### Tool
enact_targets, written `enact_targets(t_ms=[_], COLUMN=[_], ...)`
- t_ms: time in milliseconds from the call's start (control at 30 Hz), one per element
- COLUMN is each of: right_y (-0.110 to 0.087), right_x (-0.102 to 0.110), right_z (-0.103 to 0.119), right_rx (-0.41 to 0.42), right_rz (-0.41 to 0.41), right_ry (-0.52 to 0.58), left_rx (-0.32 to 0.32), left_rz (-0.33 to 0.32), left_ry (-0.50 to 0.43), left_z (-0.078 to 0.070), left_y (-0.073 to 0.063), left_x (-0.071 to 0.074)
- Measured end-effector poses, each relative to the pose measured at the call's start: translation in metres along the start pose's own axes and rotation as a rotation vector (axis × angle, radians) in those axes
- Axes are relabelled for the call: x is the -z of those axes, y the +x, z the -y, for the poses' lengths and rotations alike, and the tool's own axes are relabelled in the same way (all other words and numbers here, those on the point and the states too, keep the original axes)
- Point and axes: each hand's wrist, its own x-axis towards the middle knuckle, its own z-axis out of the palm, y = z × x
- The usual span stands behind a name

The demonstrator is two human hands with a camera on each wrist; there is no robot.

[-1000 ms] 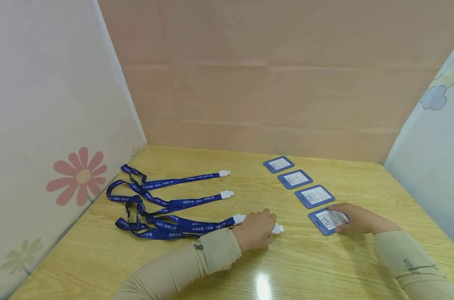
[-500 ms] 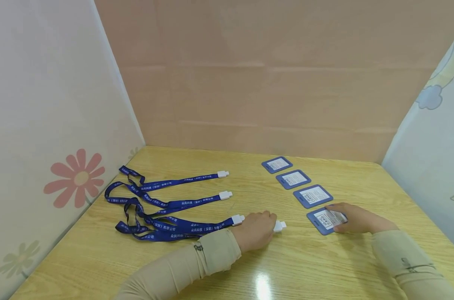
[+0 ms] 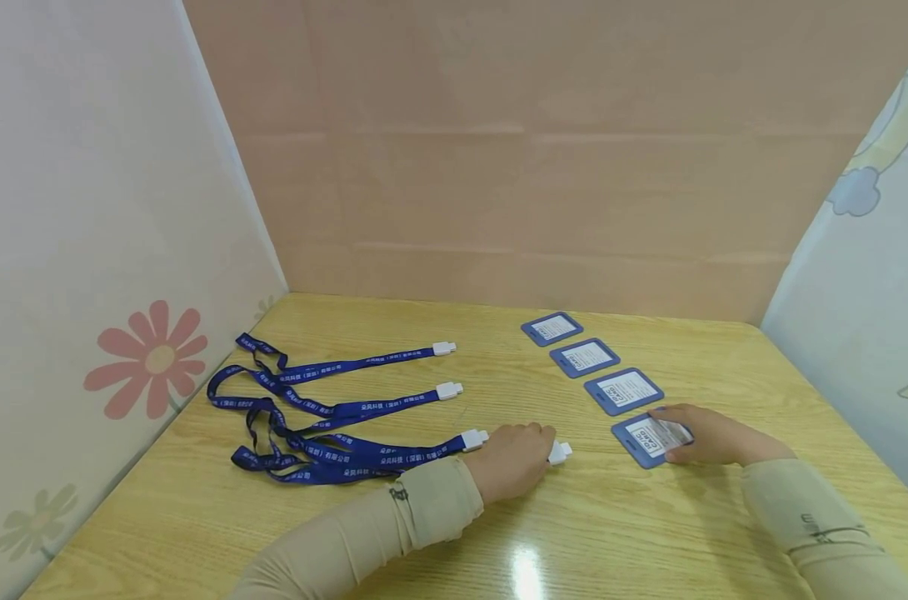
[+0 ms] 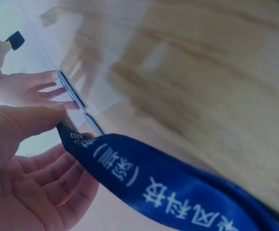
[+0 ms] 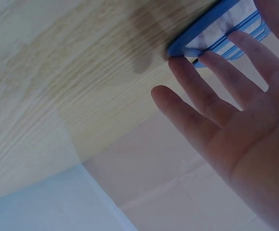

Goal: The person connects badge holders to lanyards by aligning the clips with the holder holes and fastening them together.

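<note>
In the head view my left hand [image 3: 516,462] pinches a blue printed lanyard just behind its white clip [image 3: 560,452], which sticks out past the fingers. The left wrist view shows the lanyard's strap [image 4: 173,185] between thumb and fingers, trailing away over the table. My right hand [image 3: 712,435] holds the nearest blue badge holder [image 3: 649,439] by its edges, thumb on the near side and fingers on the far side. In the right wrist view the fingertips touch that holder's blue rim [image 5: 192,36]. The tip of the held clip points toward this holder, a gap apart.
Three more badge holders [image 3: 623,391] lie in a diagonal row behind the held one. On the left, other blue lanyards [image 3: 386,408] lie with white clips [image 3: 449,391] pointing right, their straps tangled at the far end. A wooden table [image 3: 611,542] carries everything, with cloth walls [image 3: 529,167] around it.
The left hand has moved very slightly right with the lanyard clip, closer to the held badge holder. The right hand keeps its hold; the whole view has shifted a little.
</note>
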Motion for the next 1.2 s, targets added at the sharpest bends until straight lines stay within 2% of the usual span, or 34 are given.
enact_targets(t_ms=[233, 500, 733, 1200], right_y=[0.0, 0.0, 0.0, -0.003], right_x=[-0.001, -0.001, -0.002, 0.0], right_z=[-0.002, -0.003, -0.003, 0.002], right_rx=[0.013, 0.021, 0.028, 0.013], right_rz=[-0.001, -0.003, -0.008, 0.0], right_ry=[0.011, 0.007, 0.021, 0.019], left_rx=[-0.008, -0.036, -0.045, -0.028], left_rz=[-0.009, -0.041, -0.057, -0.026], left_ry=[-0.072, -0.101, -0.091, -0.06], left_z=[0.0, -0.001, -0.003, -0.008], left_y=[0.003, 0.005, 0.008, 0.011], left_x=[-0.004, -0.005, -0.005, -0.004])
